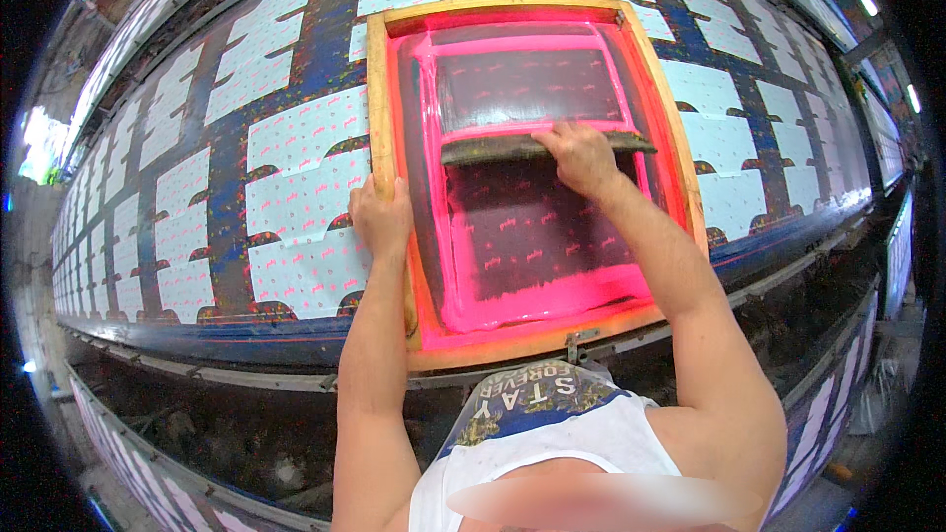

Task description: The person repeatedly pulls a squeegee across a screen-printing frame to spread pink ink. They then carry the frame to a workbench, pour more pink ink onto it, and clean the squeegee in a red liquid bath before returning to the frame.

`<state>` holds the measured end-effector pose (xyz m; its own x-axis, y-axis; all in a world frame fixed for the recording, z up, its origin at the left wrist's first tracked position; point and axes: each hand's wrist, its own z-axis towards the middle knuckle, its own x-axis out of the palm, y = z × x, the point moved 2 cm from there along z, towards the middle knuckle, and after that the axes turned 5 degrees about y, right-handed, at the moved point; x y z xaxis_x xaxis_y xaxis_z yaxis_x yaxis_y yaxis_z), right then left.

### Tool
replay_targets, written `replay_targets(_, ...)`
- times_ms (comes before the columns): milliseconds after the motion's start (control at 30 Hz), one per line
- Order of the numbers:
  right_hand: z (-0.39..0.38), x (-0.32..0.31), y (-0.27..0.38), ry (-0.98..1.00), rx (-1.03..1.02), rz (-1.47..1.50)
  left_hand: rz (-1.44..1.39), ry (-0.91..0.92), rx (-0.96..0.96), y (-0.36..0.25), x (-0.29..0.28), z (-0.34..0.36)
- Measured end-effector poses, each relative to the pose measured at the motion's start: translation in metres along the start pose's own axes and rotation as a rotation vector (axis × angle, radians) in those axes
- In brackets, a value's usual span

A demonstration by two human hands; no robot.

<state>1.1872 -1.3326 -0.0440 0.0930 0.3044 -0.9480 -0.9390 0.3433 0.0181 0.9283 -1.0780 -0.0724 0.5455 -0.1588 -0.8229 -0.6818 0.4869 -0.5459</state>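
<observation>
A wooden-framed printing screen [378, 89] lies on the long table, its dark mesh ringed and streaked with bright pink ink [512, 307]. My right hand [581, 160] is closed around a dark squeegee [493, 148], which lies crosswise on the mesh near its middle. Above the squeegee the mesh looks thinly wiped; thicker ink lies along the sides and the near end. My left hand [381, 217] is wrapped round the left side of the wooden frame. Its thumb rests on top of the wood.
White cut fabric pieces [305, 192] with small pink prints lie in rows on the long dark table [232, 128], left and right of the screen. A metal rail [631, 335] runs along the near edge. Another table with pale pieces [838, 404] stands at the lower right.
</observation>
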Motion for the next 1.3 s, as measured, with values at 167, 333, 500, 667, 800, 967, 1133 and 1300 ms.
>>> replay_targets(167, 0.082, 0.024, -0.058, -0.013, -0.027, -0.017, 0.027, -0.081, 0.033, -0.002, 0.001, -0.004)
replay_targets(333, 0.149, 0.041, -0.098, 0.026, -0.003, -0.038, 0.025, -0.097, 0.048, -0.006, -0.002, -0.006)
replay_targets(500, 0.197, 0.036, -0.127, 0.198, -0.015, -0.023, 0.061, -0.096, 0.016, -0.008, -0.003, -0.007)
replay_targets(667, 0.215, 0.038, -0.144, 0.101, 0.012, -0.019, 0.075, -0.098, 0.025, -0.002, 0.001, -0.007)
replay_targets(800, 0.218, 0.044, -0.151, 0.139, 0.016, -0.039, 0.043, -0.132, 0.06, 0.0, 0.004, -0.006)
replay_targets(967, 0.22, 0.037, -0.151, 0.223, 0.033, -0.045, -0.012, -0.127, 0.04, -0.004, 0.002, -0.008)
replay_targets(1133, 0.195, 0.021, -0.134, 0.308, -0.042, -0.006, 0.063, -0.114, 0.048, -0.008, -0.001, -0.006)
replay_targets(1300, 0.131, 0.003, -0.094, 0.39, -0.045, -0.003, 0.049, -0.102, 0.037, -0.004, -0.001, -0.004)
